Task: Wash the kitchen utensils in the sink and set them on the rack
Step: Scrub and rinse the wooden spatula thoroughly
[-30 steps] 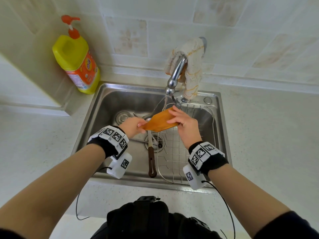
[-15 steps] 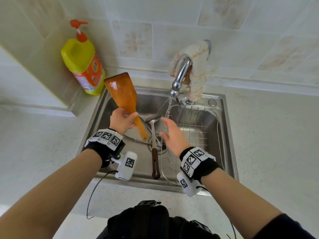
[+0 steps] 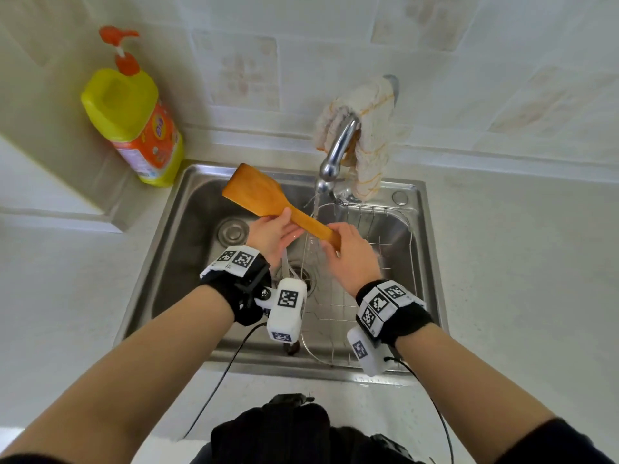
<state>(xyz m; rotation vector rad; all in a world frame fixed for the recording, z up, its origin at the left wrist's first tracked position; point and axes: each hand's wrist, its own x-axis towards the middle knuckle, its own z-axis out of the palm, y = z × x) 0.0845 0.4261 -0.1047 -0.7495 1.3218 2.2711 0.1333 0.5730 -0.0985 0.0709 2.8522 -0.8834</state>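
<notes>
**Item:** wooden spatula (image 3: pixel 258 192), held in the air over the sink (image 3: pixel 187 246). The blade is raised toward the far left and the handle slopes down to the near right.

**Hold:**
- The left grip (image 3: pixel 273 234) takes the neck just below the blade, pinching it with the thumb on top and the fingers beneath.
- The right grip (image 3: pixel 351 259) is closed round the tail of the handle.
- The stretch of handle between the two grips lies in or just beside the water stream (image 3: pixel 313 209) falling from the faucet (image 3: pixel 338 145). Which of the two cannot be told.

**Step in hand, as judged:** rinsing, with the handle portion at the water and the blade out of the stream.

**Next move, as judged:** either draw the blade under the stream or, if it is clean, carry the spatula rightward and down onto the rack (image 3: pixel 385 226). The rack sits in the sink just beyond and below the right grip.

**Also present:**
- The dark handle end of another utensil (image 3: pixel 291 349) lies in the sink beneath the left wrist, mostly hidden.
- A cloth (image 3: pixel 371 128) is draped over the faucet, beyond the right grip.
- A soap bottle (image 3: pixel 134 128) stands on the bench (image 3: pixel 502 262), well to the far left of the left grip.
</notes>
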